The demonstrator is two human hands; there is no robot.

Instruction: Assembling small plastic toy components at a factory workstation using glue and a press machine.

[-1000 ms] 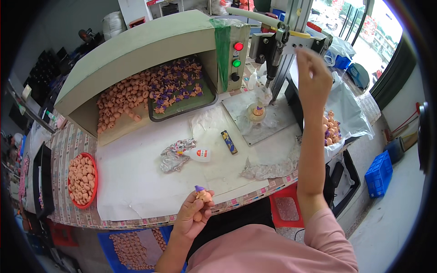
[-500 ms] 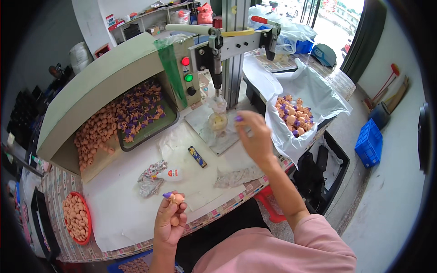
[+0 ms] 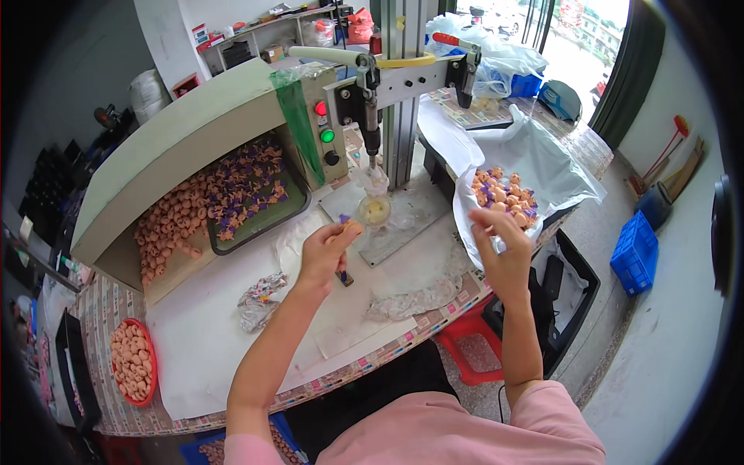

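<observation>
My left hand (image 3: 322, 256) pinches a small peach doll part with a purple piece (image 3: 350, 226) in front of the press. Beside it, a clear round holder (image 3: 374, 210) sits on the metal base plate (image 3: 403, 238), under the press's vertical rod (image 3: 372, 139). My right hand (image 3: 508, 244) is over the near edge of the white-lined tray (image 3: 570, 170), fingers bent and apart, with nothing visible in them. Peach and purple doll parts (image 3: 504, 190) lie heaped in that tray, just beyond the fingertips.
A hooded machine (image 3: 178, 116) at left shelters a dark tray (image 3: 260, 232) of peach-purple parts and loose peach heads (image 3: 167, 221). A red basket (image 3: 154, 364) holds more peach pieces. Crumpled plastic (image 3: 260, 302) lies on the table; a red stool (image 3: 473, 356) stands below.
My left hand has moved forward and right, bringing the doll part toward the press. My right hand, earlier beside the press with something purple at its fingertips, has moved right to the lined tray.
</observation>
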